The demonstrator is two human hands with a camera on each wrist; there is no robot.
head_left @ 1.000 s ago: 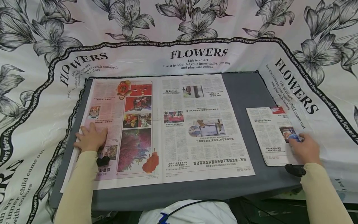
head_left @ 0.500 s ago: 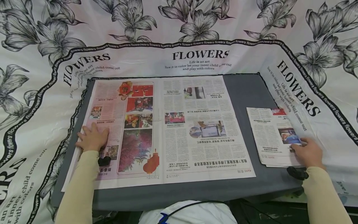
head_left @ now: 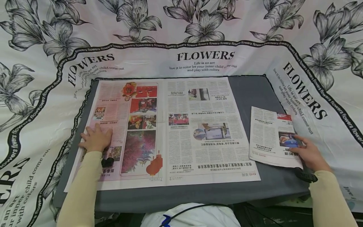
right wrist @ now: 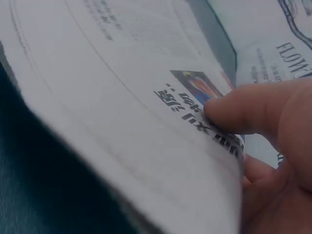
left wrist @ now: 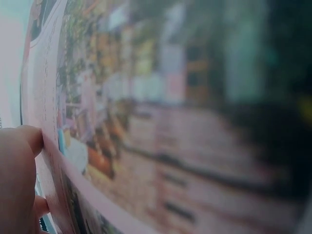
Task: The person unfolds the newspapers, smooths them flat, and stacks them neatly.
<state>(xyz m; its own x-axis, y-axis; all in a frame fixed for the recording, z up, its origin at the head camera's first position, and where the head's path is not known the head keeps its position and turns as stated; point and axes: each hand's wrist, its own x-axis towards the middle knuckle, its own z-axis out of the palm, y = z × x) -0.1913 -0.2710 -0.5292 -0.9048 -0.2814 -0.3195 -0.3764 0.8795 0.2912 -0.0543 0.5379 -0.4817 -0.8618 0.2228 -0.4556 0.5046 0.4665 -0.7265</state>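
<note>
A wide newspaper [head_left: 181, 151] lies spread out, its left page pink with red photos. My left hand [head_left: 97, 138] rests on that page near its left edge, fingers spread; in the left wrist view the printed page [left wrist: 161, 146] fills the picture close up. On the right, my right hand [head_left: 311, 154] pinches the right edge of a smaller folded newspaper [head_left: 265, 138]. Its thumb [right wrist: 234, 109] is on top and the other fingers are beneath. The folded paper's near edge is lifted and its left corner overlaps the spread newspaper in the head view.
Both papers are over a dark grey tabletop [head_left: 181, 200]. A white cloth [head_left: 204, 66] printed with flowers and lettering rises around the back and sides. A black cable [head_left: 195, 206] crosses the person's white clothing at the front edge.
My right hand has slid its grip along the folded newspaper's right edge, then lifted and tilted it, shifting it left towards the spread newspaper. The left hand stays on the pink page.
</note>
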